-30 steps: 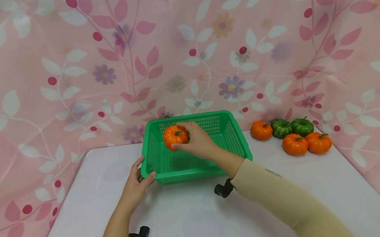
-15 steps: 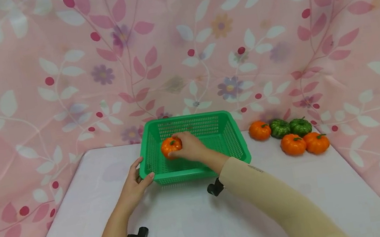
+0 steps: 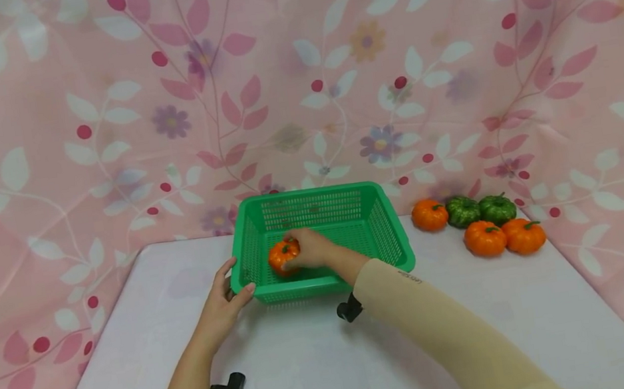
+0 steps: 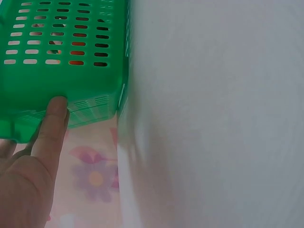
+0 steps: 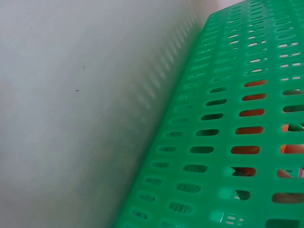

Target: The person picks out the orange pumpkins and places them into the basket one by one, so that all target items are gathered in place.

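A small orange pumpkin (image 3: 284, 258) with a green stem is low inside the green plastic basket (image 3: 325, 281), toward its left side. My right hand (image 3: 313, 248) reaches over the front rim and grips the pumpkin from its right side. At the basket's front left corner, my left hand (image 3: 221, 305) holds the rim, thumb at the front and fingers along the left side. The left wrist view has the left hand (image 4: 35, 166) against the basket's green wall (image 4: 61, 80). Through the slots of the basket (image 5: 199, 142) in the right wrist view, orange patches show; the right hand is mostly hidden there.
Right of the basket, an orange pumpkin (image 3: 429, 214) and two green pumpkins (image 3: 462, 211) stand in a row at the back. Two more orange pumpkins (image 3: 485, 238) sit before them. Everything rests on a white-covered table (image 3: 313, 362), with a pink floral curtain (image 3: 284, 91) behind.
My right hand has lowered the orange pumpkin from the basket's upper part down inside it. My left hand has stayed at the corner.
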`<state>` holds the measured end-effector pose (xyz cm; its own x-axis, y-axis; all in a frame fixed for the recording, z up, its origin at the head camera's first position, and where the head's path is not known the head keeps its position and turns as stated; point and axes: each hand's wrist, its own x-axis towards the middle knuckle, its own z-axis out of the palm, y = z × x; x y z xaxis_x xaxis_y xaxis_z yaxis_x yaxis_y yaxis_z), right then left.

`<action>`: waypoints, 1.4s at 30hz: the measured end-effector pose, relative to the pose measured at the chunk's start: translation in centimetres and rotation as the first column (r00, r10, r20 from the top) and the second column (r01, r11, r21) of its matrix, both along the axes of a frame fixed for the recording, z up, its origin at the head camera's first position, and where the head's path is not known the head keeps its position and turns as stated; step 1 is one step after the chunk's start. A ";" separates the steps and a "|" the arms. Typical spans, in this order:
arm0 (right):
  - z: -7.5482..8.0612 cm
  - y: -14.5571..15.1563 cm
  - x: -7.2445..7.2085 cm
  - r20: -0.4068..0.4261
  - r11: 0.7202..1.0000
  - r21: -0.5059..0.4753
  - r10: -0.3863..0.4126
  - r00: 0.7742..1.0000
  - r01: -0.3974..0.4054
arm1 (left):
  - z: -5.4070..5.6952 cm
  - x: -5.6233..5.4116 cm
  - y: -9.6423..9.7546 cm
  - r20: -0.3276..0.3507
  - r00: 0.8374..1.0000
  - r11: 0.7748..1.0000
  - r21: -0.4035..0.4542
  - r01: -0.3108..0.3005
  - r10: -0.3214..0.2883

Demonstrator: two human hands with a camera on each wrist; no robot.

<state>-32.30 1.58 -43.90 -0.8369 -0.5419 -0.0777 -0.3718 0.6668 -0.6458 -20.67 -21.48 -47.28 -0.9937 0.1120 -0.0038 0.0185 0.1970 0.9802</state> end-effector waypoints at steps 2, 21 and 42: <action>-0.1 0.0 0.0 0.015 1.000 -0.002 0.008 1.000 -0.008 | 0.0 0.0 0.0 -0.002 1.000 1.000 -0.002 -0.002 0.002; -0.1 -0.4 0.2 0.048 1.000 0.016 -0.005 0.999 0.004 | 0.2 0.1 0.1 0.012 1.000 1.000 0.018 0.001 -0.002; -0.5 -0.4 0.1 0.034 1.000 0.010 -0.017 0.999 0.017 | -0.1 0.1 0.1 0.005 1.000 1.000 0.030 0.002 -0.002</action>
<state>-32.24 1.15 -44.42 -0.8429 -0.5264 -0.1112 -0.3384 0.6795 -0.6510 -20.62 -21.37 -47.37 -0.9934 0.1145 -0.0057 0.0137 0.1674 0.9858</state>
